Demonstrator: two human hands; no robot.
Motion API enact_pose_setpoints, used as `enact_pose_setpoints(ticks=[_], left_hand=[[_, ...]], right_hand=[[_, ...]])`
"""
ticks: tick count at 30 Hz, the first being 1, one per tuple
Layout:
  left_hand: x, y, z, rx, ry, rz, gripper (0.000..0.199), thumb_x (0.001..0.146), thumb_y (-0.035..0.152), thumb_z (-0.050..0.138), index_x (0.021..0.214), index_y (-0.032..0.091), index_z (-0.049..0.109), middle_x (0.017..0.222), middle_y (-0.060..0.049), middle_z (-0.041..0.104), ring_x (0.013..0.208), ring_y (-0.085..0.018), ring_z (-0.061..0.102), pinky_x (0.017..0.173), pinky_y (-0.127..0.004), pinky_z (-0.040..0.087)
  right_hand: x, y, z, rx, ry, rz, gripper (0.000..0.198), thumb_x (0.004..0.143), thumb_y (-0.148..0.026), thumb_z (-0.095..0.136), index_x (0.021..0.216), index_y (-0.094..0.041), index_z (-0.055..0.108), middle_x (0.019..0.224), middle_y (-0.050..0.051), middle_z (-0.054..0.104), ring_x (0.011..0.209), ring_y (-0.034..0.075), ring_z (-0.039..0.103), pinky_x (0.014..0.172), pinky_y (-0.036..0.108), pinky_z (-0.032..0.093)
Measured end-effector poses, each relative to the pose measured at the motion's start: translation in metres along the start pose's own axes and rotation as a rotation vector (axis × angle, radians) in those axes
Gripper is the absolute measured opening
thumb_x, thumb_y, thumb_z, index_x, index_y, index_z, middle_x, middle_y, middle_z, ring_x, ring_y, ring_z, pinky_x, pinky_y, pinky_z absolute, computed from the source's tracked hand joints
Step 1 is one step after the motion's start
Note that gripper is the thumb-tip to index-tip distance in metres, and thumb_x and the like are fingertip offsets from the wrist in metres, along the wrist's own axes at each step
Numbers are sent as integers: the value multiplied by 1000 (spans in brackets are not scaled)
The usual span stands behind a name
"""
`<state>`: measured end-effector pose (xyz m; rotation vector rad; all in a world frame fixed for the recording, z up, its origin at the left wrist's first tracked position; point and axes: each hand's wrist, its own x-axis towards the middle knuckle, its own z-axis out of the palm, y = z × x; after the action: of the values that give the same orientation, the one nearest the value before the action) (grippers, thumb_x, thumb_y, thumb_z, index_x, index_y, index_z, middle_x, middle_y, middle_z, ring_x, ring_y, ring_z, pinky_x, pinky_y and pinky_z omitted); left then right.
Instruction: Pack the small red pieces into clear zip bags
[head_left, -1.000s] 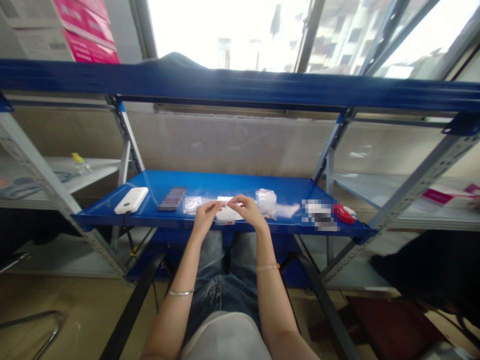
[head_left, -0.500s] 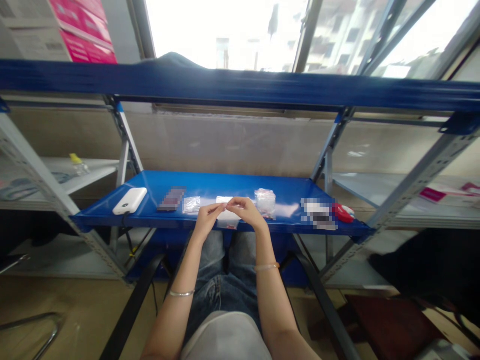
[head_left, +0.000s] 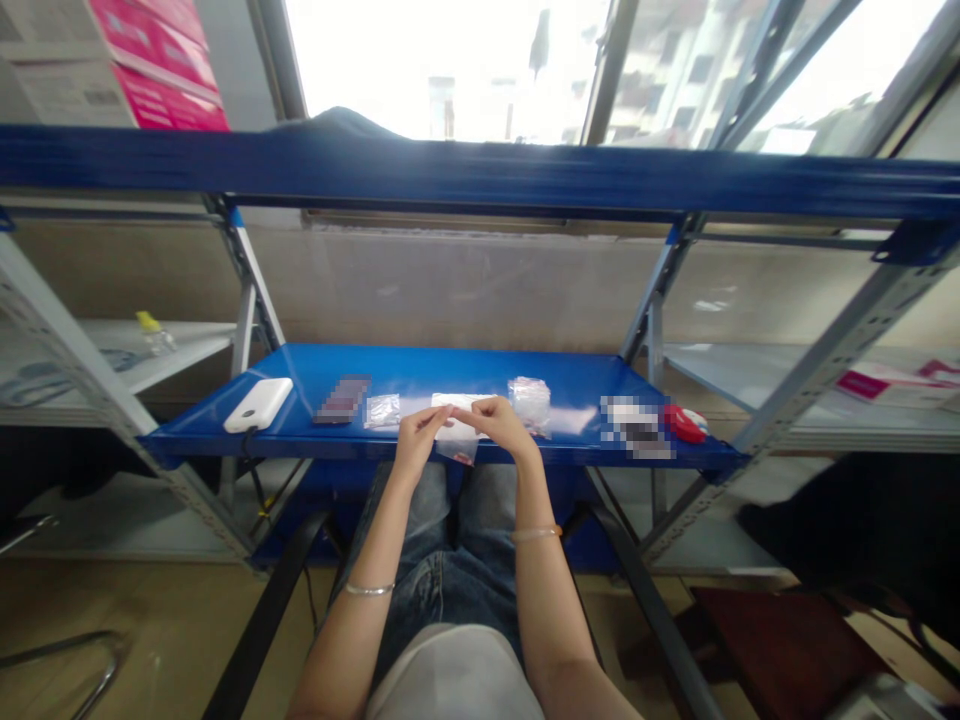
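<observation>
Between my hands hangs a small clear plastic bag (head_left: 459, 453), with something small and reddish at its bottom. My left hand (head_left: 420, 437) pinches the bag's top edge between thumb and fingers. Meeting it there is my right hand (head_left: 501, 424), fingers curled and thumb stretched along the same edge. Behind them a white piece (head_left: 444, 399), perhaps paper, lies on the blue shelf. To the left rests a flat, shiny clear packet (head_left: 383, 411). A pile of small clear bags (head_left: 529, 403) sits just right of my right hand.
The blue shelf (head_left: 450, 362) also carries a white power bank (head_left: 259, 404) with a cable, a blurred dark item (head_left: 343, 400), a blurred white-and-black item (head_left: 637, 427) and a red round object (head_left: 686, 424). A blue beam (head_left: 480, 175) crosses above; chair armrests flank me.
My right thumb has slid left along the bag's top edge and straightened. The bag's lower end has swung slightly down and right. Both hands stay together in the same place.
</observation>
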<state>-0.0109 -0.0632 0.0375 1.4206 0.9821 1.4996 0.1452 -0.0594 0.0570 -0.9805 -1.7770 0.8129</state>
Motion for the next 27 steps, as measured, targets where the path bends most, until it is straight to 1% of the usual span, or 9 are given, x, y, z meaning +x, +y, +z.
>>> enact_pose_setpoints(ticks=[5, 9, 12, 15, 18, 20, 23, 25, 27], left_hand=[[1, -6, 3, -113, 2, -57, 34, 71, 45, 66, 84, 14, 73, 84, -8, 73, 70, -18, 65, 72, -29, 48], [2, -10, 9, -136, -17, -113, 41, 70, 48, 66, 92, 13, 71, 85, -9, 72, 67, -17, 65, 70, -28, 48], [2, -14, 19, -123, -57, -118, 49, 70, 48, 66, 104, 13, 66, 89, -10, 72, 73, -19, 67, 73, -30, 48], [0, -21, 31, -62, -117, -77, 54, 73, 43, 66, 118, 13, 58, 101, -13, 70, 90, -22, 66, 80, -33, 48], [-7, -29, 45, 157, -123, 46, 59, 76, 31, 63, 130, 16, 46, 121, -15, 60, 107, -24, 59, 89, -38, 46], [-14, -33, 55, 358, -152, 189, 57, 79, 27, 59, 133, 17, 42, 131, -15, 53, 119, -24, 51, 98, -41, 40], [-27, -38, 71, 635, -328, 380, 46, 84, 24, 50, 129, 16, 47, 135, -12, 50, 127, -22, 43, 106, -40, 33], [-34, -42, 80, 781, -453, 451, 43, 86, 23, 47, 129, 18, 47, 136, -10, 50, 128, -22, 42, 107, -41, 31], [-38, -47, 88, 880, -530, 497, 45, 87, 26, 45, 131, 19, 44, 137, -9, 48, 129, -21, 40, 108, -42, 29]], right_hand=[[-6, 7, -12, 101, -163, 67, 30, 66, -45, 69, 65, -16, 62, 59, -2, 58, 53, 10, 48, 50, 22, 36], [-7, 19, -19, 107, -133, 106, 28, 67, -42, 67, 69, -14, 66, 65, 3, 64, 57, 12, 56, 55, 24, 44], [-6, 26, -25, 152, -17, 109, 25, 67, -39, 66, 71, -14, 64, 66, 2, 65, 61, 13, 59, 58, 24, 47], [-10, 30, -36, 179, 176, 172, 21, 66, -32, 66, 78, -15, 63, 69, 3, 65, 63, 13, 60, 58, 24, 49], [-18, 38, -51, 200, 408, 289, 19, 65, -25, 63, 81, -15, 61, 68, 2, 64, 56, 12, 58, 52, 25, 50], [-24, 46, -59, 232, 492, 360, 20, 62, -20, 61, 81, -15, 58, 64, 2, 62, 54, 13, 58, 51, 26, 51], [-30, 63, -65, 208, 549, 410, 25, 57, -15, 59, 81, -16, 54, 61, -1, 57, 55, 15, 58, 52, 29, 52], [-31, 76, -67, 92, 599, 411, 30, 54, -13, 57, 84, -16, 54, 61, -2, 54, 55, 15, 56, 51, 29, 51], [-30, 89, -69, -67, 646, 411, 39, 51, -13, 55, 90, -15, 55, 64, -2, 53, 55, 15, 54, 53, 30, 50]])
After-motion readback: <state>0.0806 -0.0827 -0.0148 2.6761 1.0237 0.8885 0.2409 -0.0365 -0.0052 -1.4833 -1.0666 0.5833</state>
